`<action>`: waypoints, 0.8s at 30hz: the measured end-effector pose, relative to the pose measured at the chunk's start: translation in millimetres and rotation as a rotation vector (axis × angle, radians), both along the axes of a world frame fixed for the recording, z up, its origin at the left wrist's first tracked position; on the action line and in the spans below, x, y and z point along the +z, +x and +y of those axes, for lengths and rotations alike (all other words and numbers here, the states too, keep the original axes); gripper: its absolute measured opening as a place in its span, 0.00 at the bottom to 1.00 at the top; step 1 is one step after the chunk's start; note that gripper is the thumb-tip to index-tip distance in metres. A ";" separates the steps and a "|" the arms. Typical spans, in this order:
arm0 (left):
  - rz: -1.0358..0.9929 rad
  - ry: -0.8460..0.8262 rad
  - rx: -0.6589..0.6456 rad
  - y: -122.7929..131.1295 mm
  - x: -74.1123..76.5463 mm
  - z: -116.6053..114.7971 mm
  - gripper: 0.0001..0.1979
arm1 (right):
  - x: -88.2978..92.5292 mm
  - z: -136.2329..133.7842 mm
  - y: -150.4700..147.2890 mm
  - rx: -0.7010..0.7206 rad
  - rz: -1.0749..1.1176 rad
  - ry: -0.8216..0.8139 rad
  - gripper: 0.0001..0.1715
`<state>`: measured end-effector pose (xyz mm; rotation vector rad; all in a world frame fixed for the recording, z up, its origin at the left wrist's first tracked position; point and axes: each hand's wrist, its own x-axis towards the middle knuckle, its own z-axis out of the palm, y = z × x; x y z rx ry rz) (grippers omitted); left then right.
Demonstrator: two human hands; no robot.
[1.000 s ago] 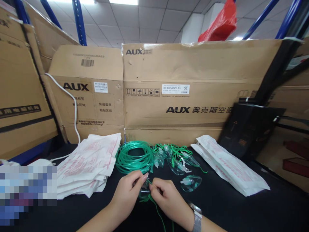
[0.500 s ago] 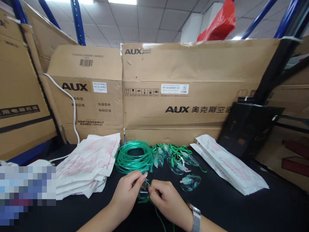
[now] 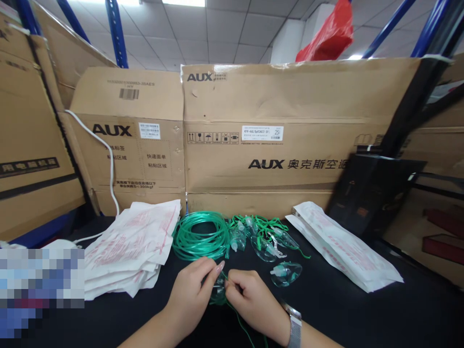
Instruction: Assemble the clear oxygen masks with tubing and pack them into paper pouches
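Note:
My left hand (image 3: 193,292) and my right hand (image 3: 250,297) meet just in front of the coiled tubing, each with its fingers pinched on a thin green cord (image 3: 241,325). The cord hangs from my right fingers toward the bottom edge. Between and below the hands shows part of a clear green mask (image 3: 218,295), mostly hidden by my fingers. A coil of green tubing (image 3: 201,236) lies beyond my left hand. Another clear mask (image 3: 286,274) rests alone to the right, and several masks with green straps (image 3: 264,246) are heaped behind it.
White printed pouches (image 3: 126,246) are stacked at the left, and more pouches (image 3: 344,246) lie at the right. Cardboard panels (image 3: 290,101) stand along the back of the black table (image 3: 319,314). A black box (image 3: 377,193) leans at the right; a white cable (image 3: 111,169) hangs at the left.
The cord has shifted slightly between my fingertips, and the mask below them has turned a little. Both hands stay close together in nearly the same place.

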<state>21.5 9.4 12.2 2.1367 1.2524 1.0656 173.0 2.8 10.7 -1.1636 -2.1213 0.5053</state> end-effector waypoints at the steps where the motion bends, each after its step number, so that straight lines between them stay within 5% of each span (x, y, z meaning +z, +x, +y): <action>1: 0.021 0.020 0.001 -0.2 -0.5 -0.3 0.15 | 0.1 -0.1 0.0 -0.002 -0.004 0.005 0.15; 24: 0.373 0.406 -0.010 -1.6 -10.9 2.3 0.15 | -4.3 -1.3 -1.6 -0.034 -0.037 0.050 0.13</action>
